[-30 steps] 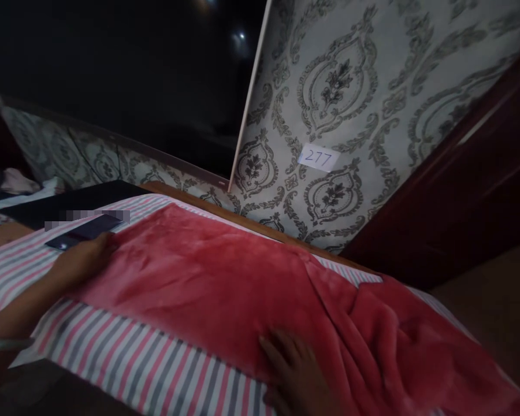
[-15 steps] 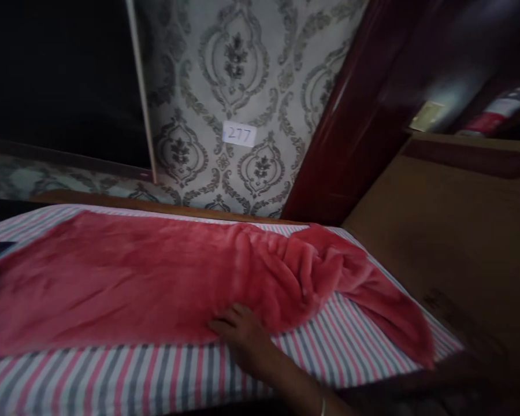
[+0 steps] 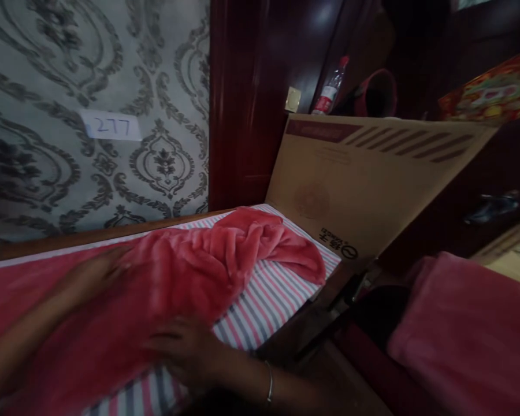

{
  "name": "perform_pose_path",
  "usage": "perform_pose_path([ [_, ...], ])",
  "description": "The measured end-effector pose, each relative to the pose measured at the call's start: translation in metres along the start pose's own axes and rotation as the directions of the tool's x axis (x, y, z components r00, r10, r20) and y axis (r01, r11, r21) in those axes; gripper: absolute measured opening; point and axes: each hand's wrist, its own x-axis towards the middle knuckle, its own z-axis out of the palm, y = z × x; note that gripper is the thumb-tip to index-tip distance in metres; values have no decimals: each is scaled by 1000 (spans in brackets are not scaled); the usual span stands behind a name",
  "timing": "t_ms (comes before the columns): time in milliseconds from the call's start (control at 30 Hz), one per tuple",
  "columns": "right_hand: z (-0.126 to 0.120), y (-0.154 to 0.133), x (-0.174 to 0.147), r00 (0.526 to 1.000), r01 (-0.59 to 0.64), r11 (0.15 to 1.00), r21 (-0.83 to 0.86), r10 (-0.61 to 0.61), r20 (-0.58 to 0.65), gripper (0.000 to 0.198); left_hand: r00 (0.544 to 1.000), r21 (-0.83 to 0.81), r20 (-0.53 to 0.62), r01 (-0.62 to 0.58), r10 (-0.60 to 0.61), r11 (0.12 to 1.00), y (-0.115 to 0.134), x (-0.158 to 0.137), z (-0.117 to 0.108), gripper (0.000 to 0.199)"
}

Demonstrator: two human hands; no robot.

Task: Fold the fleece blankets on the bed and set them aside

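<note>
A fuzzy red blanket (image 3: 212, 248) lies along a striped pink, grey and white sheet (image 3: 260, 306). It is fairly flat at the left, bunched in folds towards the middle and right, with one corner trailing at the far end. My left hand (image 3: 97, 271) reaches over the flat part, its blurred fingers stretched out on the fabric. At the blanket's near edge is my right hand (image 3: 190, 349), a bracelet on its wrist. Its fingers point left and look spread on the cloth, though motion smears them.
A large cardboard box panel (image 3: 351, 179) stands past the far end. Behind it are a bottle (image 3: 329, 92) and a dark red door (image 3: 247, 104). Patterned wallpaper (image 3: 164, 167) carries a paper marked 277 (image 3: 112, 126). Another folded pink blanket (image 3: 468, 329) sits at right.
The view has swung right, bringing the box and the second pink blanket into sight. My left hand has come into view over the red blanket. The right hand stays by its near edge.
</note>
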Motion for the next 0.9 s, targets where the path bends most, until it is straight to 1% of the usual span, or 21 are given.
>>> perform_pose_path([
  [33,-8,6,-9,996,-60,998,30,62,-70,34,998,-21,67,-11,12,1000,17,10,7,72],
  [67,-18,13,-19,981,-127,990,62,135,-141,34,992,-36,125,-15,19,999,33,19,15,72],
  [100,-28,21,-31,956,-189,977,99,207,-209,33,986,-46,162,-14,21,999,47,26,24,73],
  [167,-49,40,-59,882,-302,938,170,343,-322,31,986,-38,166,-20,26,999,63,33,47,73],
  [233,-68,62,-88,789,-405,881,245,472,-393,30,992,-14,121,-29,30,999,65,34,70,73],
  [267,-78,75,-102,732,-455,845,282,535,-421,30,996,-8,87,-32,33,999,61,33,81,73],
  [300,-88,89,-114,665,-503,803,320,596,-449,29,998,-6,56,-37,37,999,57,33,89,73],
  [367,-110,120,-132,508,-566,720,402,688,-518,28,999,-12,20,-37,37,999,49,32,99,75],
  [400,-124,137,-137,424,-575,691,438,709,-563,28,999,-14,14,-37,37,999,46,32,101,75],
  [467,-154,173,-139,257,-575,655,490,713,-652,29,999,-8,14,-40,40,999,44,32,100,74],
  [500,-171,191,-135,188,-574,637,514,713,-675,30,999,-3,12,-38,38,999,45,32,98,73],
  [533,-187,208,-130,136,-575,614,541,723,-677,32,999,0,8,-33,33,999,46,32,96,72],
  [567,-201,225,-123,106,-582,586,564,742,-662,33,1000,0,3,-31,31,1000,48,32,95,72],
  [600,-212,239,-116,96,-588,568,576,756,-648,34,1000,-2,-5,-28,28,1000,48,32,95,71],
  [633,-219,251,-108,101,-598,556,578,767,-633,34,1000,-7,-17,-24,24,1000,48,32,95,72],
  [667,-221,260,-101,119,-609,550,572,776,-619,32,999,-13,-27,-24,23,1000,47,32,97,72],
  [700,-219,265,-96,148,-620,549,561,784,-603,27,999,-22,-37,-25,25,999,45,33,100,72],
  [733,-211,268,-91,181,-634,543,550,796,-577,20,998,-31,-52,-29,27,999,41,34,104,72],
  [800,-185,265,-87,251,-666,525,530,826,-504,7,995,-50,-86,-49,44,998,30,37,115,71],
  [833,-171,262,-87,279,-681,514,521,840,-464,11,993,-58,-100,-64,58,996,23,39,122,70],
  [900,-148,259,-91,309,-706,494,507,859,-408,17,992,-72,-110,-76,68,995,10,43,136,67],
])
